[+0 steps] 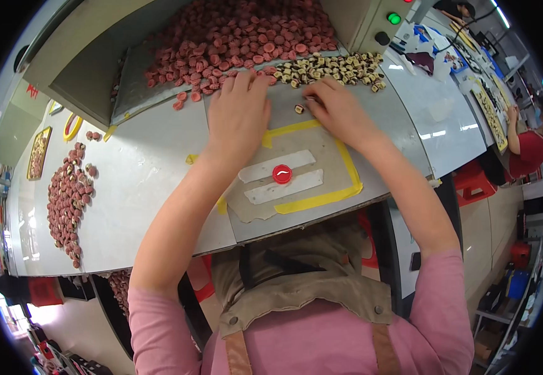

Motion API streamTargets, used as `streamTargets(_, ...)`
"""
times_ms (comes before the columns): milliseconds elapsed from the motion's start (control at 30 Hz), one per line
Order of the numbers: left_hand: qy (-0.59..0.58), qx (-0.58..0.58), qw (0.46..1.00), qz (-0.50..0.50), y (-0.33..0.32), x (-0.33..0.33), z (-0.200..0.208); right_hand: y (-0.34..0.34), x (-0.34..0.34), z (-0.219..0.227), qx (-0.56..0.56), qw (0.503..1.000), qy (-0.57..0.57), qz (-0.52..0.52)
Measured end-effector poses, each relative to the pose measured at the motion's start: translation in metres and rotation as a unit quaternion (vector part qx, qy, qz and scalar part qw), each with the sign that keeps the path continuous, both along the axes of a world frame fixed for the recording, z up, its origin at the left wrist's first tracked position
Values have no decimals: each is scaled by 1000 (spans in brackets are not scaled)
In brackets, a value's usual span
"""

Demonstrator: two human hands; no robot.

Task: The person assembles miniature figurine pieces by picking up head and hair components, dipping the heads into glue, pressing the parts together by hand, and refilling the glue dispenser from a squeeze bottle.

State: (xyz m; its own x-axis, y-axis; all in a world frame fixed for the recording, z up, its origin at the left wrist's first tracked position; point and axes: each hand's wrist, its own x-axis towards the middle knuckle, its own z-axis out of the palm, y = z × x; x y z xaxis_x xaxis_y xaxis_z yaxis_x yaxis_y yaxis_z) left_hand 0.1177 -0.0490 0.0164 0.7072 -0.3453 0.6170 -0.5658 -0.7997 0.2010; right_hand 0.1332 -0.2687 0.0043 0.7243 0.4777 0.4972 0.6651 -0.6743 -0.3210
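My left hand (239,115) reaches to the front edge of a big heap of small round red ribbed caps (240,37), its fingers stretched out and touching the nearest ones. My right hand (340,115) is bent in a pinch in front of a pile of small cream-and-dark pieces (346,67); what sits between its fingertips is too small to make out. One loose cream-and-dark piece (299,109) lies just left of those fingertips. Between my forearms, a single red round cap (282,174) with a white mark rests on a grey board (331,159) edged with yellow tape, between two white strips.
On the left of the table (134,206) lies a cluster of assembled reddish pieces (70,203), with a yellow-rimmed tray (39,153) and a yellow tape roll (71,127) beyond. A machine housing (78,75) frames the heap. At far right, another person (531,147) works beside a tray (489,115).
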Motion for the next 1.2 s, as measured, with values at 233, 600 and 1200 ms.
streamTargets(233, 53, -59, 997, 24, 33, 22, -29, -4, -86, 13, 171, 950, 260, -12)
streamTargets(600, 442, -509, 739, -16, 70, -98, 26, -12, -113, 7, 70, 992, 99, -20)
streamTargets(1200, 477, -720, 478, -160, 41, -142, -7, 10, -110, 29, -83, 990, 88, -67)
